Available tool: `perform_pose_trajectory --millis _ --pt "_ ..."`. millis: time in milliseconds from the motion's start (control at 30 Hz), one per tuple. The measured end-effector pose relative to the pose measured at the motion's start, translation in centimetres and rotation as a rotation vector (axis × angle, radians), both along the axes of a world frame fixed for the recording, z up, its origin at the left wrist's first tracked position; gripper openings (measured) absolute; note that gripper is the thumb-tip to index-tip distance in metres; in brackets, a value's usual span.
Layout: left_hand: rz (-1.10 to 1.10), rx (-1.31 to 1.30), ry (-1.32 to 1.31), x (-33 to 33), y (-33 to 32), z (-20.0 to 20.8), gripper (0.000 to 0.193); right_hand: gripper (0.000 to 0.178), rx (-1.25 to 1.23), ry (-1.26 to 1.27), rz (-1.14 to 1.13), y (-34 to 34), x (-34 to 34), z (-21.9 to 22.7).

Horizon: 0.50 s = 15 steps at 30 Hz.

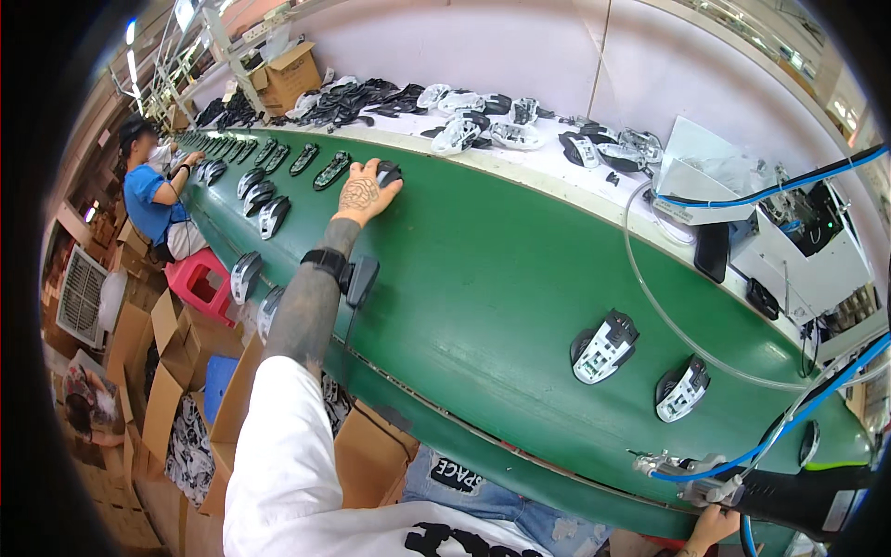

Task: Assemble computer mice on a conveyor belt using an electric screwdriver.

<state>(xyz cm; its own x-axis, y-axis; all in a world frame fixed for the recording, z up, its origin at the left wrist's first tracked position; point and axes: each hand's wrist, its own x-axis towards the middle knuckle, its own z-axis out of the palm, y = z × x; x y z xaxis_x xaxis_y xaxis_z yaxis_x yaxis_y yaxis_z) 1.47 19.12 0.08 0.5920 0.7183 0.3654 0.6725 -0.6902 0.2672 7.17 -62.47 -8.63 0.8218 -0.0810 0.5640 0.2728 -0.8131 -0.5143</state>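
My left hand (364, 193) reaches to the far side of the green belt, its fingers curled over a dark and grey computer mouse part (388, 174). Beside it lies a lower mouse shell with a circuit board (331, 171). At the lower right, my right hand (713, 531) is at the belt's near edge, next to a black powered hand tool (798, 499) with a metal front end and a blue hose; its fingers are mostly hidden. Two white and black mouse assemblies (605, 347) (683, 388) sit on the belt in front of me.
Several mouse shells line the green belt (464, 278) to the left, where a co-worker in blue (148, 190) sits. White and black covers (459, 130) are heaped on the back shelf. A clear hose (640, 278) loops beside a white machine (807, 251). Open cartons (176, 362) stand at left.
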Motion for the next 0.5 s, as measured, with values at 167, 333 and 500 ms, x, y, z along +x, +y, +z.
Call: perform_pose_trajectory --millis 167,333,500 --pt "-0.055 -0.135 0.084 1.6 3.1 -2.0 0.075 0.018 -0.269 -0.084 -0.016 2.8 -0.7 1.4" --pt "-0.054 -0.062 0.026 1.5 3.1 -3.7 0.076 0.017 -0.177 -0.086 0.017 4.0 -1.0 3.0" --pt "-0.115 -0.122 0.048 1.9 2.7 -3.7 0.076 0.013 -0.180 -0.032 -0.100 4.8 -2.3 4.2"
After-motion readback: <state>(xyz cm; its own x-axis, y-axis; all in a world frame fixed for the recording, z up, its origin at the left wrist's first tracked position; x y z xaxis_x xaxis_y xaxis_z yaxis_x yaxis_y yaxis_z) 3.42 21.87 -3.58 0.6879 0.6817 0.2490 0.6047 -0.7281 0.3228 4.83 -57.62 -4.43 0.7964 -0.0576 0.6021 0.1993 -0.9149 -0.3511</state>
